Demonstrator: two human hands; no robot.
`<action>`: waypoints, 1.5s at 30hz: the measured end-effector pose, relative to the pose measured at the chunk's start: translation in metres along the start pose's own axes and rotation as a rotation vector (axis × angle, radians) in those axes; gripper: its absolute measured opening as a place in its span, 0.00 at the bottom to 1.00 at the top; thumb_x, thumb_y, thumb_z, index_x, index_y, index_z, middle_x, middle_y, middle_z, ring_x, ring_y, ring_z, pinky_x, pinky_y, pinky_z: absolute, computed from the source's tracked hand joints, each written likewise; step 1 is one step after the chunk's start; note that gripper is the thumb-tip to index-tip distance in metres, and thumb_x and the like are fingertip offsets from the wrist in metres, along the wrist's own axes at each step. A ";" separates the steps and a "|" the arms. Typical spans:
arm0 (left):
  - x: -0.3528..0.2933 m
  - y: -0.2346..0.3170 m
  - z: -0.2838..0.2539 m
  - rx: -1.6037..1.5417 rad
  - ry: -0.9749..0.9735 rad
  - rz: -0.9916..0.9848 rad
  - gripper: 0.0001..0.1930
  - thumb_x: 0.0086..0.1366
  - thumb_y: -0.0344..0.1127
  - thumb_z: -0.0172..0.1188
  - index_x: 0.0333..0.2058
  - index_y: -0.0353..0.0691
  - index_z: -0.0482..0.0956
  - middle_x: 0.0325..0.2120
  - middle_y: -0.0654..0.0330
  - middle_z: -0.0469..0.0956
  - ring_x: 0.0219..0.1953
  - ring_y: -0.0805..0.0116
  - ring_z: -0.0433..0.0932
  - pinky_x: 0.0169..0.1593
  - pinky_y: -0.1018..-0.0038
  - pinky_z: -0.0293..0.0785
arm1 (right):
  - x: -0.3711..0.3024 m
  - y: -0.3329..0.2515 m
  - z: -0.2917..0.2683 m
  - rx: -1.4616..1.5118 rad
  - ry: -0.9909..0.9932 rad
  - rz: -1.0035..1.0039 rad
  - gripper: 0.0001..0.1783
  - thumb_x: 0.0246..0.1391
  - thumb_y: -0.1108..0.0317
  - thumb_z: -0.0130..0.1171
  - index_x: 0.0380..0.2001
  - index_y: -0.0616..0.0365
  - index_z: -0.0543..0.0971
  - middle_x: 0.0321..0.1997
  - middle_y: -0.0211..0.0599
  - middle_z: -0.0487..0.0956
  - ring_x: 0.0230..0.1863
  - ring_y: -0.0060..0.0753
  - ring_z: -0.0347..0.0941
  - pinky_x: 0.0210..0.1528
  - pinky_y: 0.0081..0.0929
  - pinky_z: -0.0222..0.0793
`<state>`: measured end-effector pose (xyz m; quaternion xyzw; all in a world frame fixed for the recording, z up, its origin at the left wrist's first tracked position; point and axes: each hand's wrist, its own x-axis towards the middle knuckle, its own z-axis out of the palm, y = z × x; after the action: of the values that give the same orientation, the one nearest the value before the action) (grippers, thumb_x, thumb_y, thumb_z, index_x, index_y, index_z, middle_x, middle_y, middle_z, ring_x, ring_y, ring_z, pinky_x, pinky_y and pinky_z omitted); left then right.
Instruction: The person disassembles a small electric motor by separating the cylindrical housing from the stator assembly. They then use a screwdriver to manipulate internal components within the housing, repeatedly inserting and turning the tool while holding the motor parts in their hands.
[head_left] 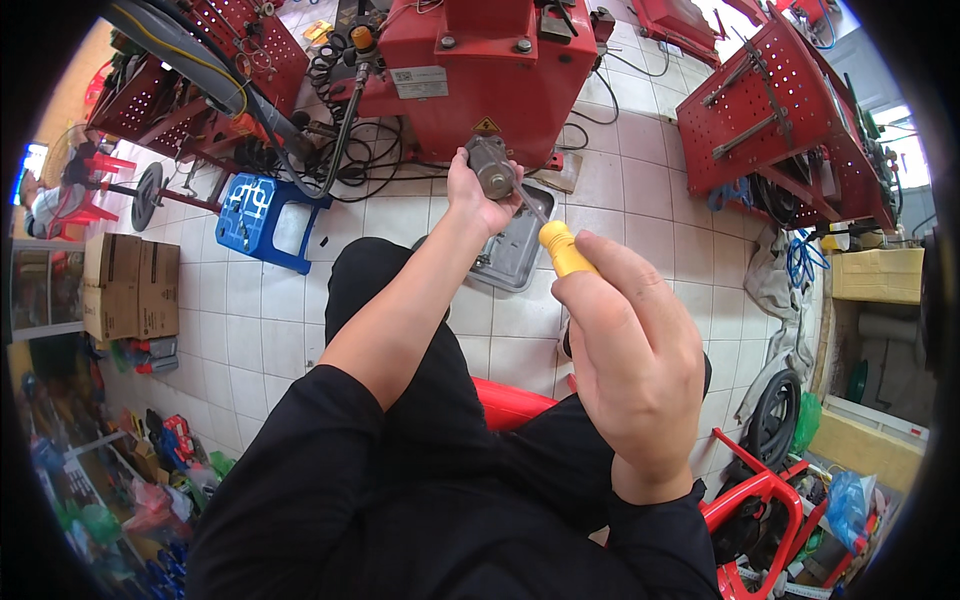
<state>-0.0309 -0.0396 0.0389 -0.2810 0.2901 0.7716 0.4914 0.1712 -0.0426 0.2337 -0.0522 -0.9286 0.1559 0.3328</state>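
Note:
A small grey cylindrical motor [491, 168], metal-cased, rests in my left hand [477, 203], whose fingers wrap round it from below and the side. My right hand [640, 350] is closed on the yellow handle of a screwdriver [562, 246]. The screwdriver's metal shaft slants up and left to the right side of the motor. Its tip is too small to tell whether it sits in a screw. Below both hands, on the floor, lies a grey metal tray [520, 262] with small parts in it, partly hidden by my left forearm.
Right ahead stands a red machine [480, 90] with cables on the floor beside it. A blue plastic stool [262, 222] is at the left, near cardboard boxes [140, 290]. Red perforated tool racks [735, 125] stand on both sides. A red chair [765, 500] and a tyre [775, 420] are at lower right.

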 end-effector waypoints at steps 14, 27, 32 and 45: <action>0.002 -0.002 0.000 0.030 -0.005 -0.023 0.30 0.65 0.62 0.37 0.43 0.38 0.68 0.29 0.57 0.74 0.30 0.65 0.76 0.27 0.72 0.69 | -0.002 -0.001 -0.012 -0.070 -0.075 0.061 0.18 0.42 0.73 0.59 0.40 0.63 0.75 0.31 0.38 0.74 0.28 0.34 0.73 0.27 0.25 0.69; -0.001 -0.002 0.001 0.048 0.015 -0.001 0.29 0.65 0.61 0.36 0.43 0.39 0.68 0.31 0.57 0.74 0.31 0.65 0.77 0.27 0.70 0.69 | -0.003 -0.009 -0.016 -0.046 -0.085 0.216 0.21 0.35 0.78 0.67 0.38 0.64 0.76 0.31 0.44 0.80 0.27 0.43 0.76 0.29 0.29 0.71; 0.000 -0.001 0.000 0.048 -0.008 -0.003 0.30 0.66 0.61 0.36 0.43 0.37 0.68 0.30 0.57 0.74 0.30 0.65 0.76 0.27 0.71 0.69 | -0.003 0.001 -0.013 -0.065 -0.082 0.089 0.17 0.40 0.74 0.60 0.38 0.62 0.75 0.30 0.38 0.77 0.26 0.34 0.75 0.27 0.25 0.70; 0.000 -0.001 -0.003 0.144 -0.082 -0.029 0.30 0.65 0.62 0.36 0.43 0.36 0.68 0.30 0.57 0.74 0.29 0.65 0.76 0.27 0.71 0.70 | -0.002 -0.003 -0.012 -0.043 -0.139 0.027 0.18 0.38 0.68 0.61 0.38 0.58 0.75 0.25 0.30 0.73 0.22 0.26 0.72 0.22 0.22 0.65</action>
<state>-0.0292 -0.0410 0.0362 -0.2172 0.3202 0.7524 0.5332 0.1806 -0.0428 0.2425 -0.0608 -0.9518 0.1438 0.2641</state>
